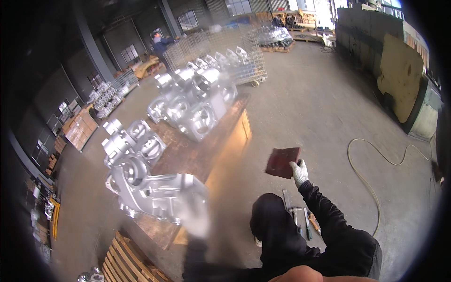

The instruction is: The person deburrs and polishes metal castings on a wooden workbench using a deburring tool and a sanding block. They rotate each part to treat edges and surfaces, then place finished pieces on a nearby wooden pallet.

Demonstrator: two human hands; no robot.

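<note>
My right hand (299, 173), in a pale work glove, grips the edge of a dark red square sheet (282, 162) that looks like sandpaper. It is held out over the floor, to the right of the workbench (188, 162). A large silver metal casting (157, 195) lies on the near end of that wooden bench. Also gloved, my left hand (196, 214) is at the casting's right end. Motion smears its fingers, so I cannot see whether it touches the metal.
More silver castings (199, 120) stand farther along the bench. Hand tools (296, 211) lie on the floor by my leg. A slatted wooden pallet (124, 258) is at lower left, a hose (364, 174) curves across the right floor, and a wire cage cart (256, 66) stands beyond. Another person (162, 47) is far back.
</note>
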